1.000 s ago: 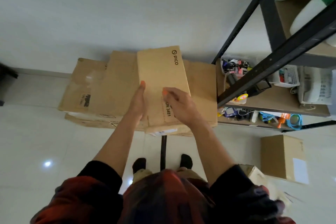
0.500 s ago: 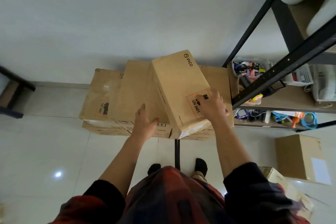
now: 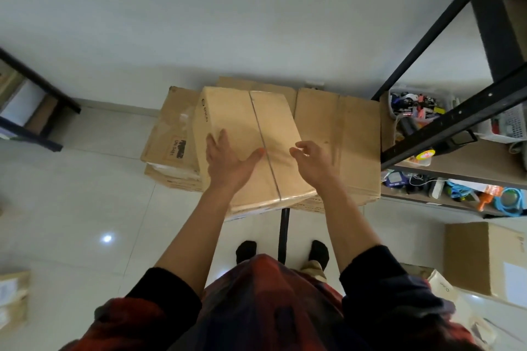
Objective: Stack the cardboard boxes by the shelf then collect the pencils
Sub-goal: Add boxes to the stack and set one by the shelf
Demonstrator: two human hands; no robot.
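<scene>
A light cardboard box [image 3: 248,122] with a taped seam lies flat on top of the stack of larger cardboard boxes [image 3: 342,128] against the wall, left of the black metal shelf [image 3: 445,125]. My left hand [image 3: 228,162] rests flat on the box's near left part, fingers straight. My right hand [image 3: 312,159] hovers over the box's near right edge with fingers loosely curled, holding nothing. No pencils can be made out.
More cardboard boxes stand on the tiled floor at the right [image 3: 484,259] and at the left edge [image 3: 12,299]. The shelf holds a bin of small items [image 3: 413,105] and cluttered lower boards. A dark table frame [image 3: 37,111] is at the left. A black pole [image 3: 283,234] stands between my feet.
The box was tipped from its edge onto its wide face on the stack. My right hand let go of its labelled side; my left hand moved onto its top.
</scene>
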